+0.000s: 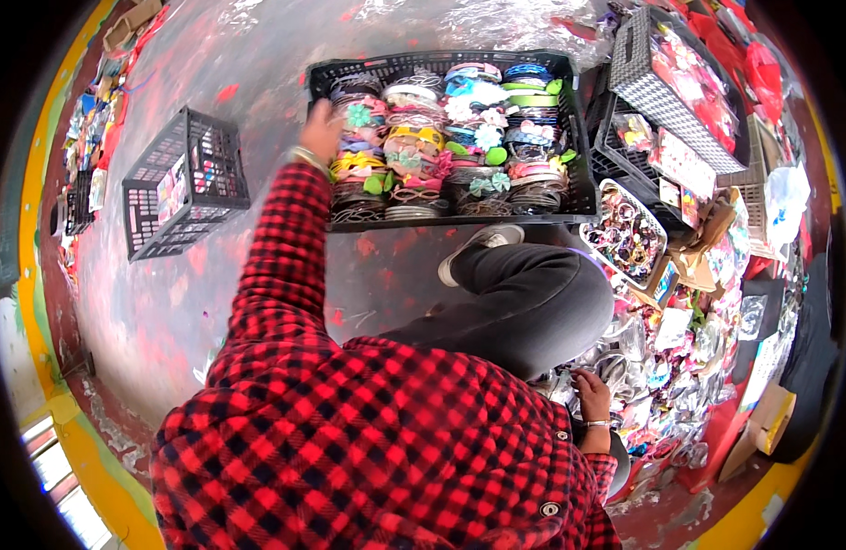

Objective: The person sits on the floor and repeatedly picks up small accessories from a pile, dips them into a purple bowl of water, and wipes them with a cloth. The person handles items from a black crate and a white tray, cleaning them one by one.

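A wide black plastic crate [456,222] lies in front of me, packed with four rows of colourful headbands [414,137], many with bows and flowers. My left hand [320,131] is at the crate's left side, beside the outermost row; its fingers are smeared by motion, and I cannot see whether it grips anything. Low on the right, next to my bent leg, my right hand [592,396] has its fingers curled at the edge of a heap of small plastic-wrapped goods [657,367]. What lies between those fingers is too small to make out.
On the left stands a smaller black crate [186,183]. To the right are a woven grey basket [629,69] stacked over a black crate, a white tub [657,257] of hair accessories, and a cardboard box [773,417]. Clear plastic sheeting [514,23] lies beyond the headband crate.
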### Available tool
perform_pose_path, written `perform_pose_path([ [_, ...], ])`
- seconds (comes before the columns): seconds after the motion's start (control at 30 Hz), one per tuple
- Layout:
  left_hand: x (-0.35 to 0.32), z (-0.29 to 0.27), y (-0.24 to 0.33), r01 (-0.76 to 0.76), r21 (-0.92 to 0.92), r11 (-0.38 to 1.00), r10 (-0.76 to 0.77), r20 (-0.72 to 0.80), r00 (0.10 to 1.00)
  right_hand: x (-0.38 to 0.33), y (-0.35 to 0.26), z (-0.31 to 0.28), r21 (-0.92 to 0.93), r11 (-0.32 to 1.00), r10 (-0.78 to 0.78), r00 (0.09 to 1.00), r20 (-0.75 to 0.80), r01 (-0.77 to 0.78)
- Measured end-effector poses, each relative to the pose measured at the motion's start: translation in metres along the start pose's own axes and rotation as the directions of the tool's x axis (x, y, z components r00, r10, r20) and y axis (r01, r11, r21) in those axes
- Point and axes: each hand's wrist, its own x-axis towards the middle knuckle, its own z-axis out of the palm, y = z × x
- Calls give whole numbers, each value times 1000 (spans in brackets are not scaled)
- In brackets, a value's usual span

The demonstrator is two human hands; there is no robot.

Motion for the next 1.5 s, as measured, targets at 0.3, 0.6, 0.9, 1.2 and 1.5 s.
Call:
perform_pose_path([
  [0.3,-30,-33,-67,-237,15,971,237,-109,965,-3,-6,3,-10,1000,-24,1000,11,24],
  [0.6,-102,54,-23,-147,525,838,-128,452,883,-34,-15,12,65,998,-25,999,-24,27],
  [0.9,-99,93,-99,-304,490,817,13,511,859,-23,2,15,-52,997,-66,997,-31,64],
  [1.2,-94,59,-73,-221,340,914,-64,659,749,-14,10,16,-64,997,-30,999,33,32],
  [1.5,-71,45,-97,-286,248,925,15,730,684,-17,4,17,-23,998,-57,998,33,57],
])
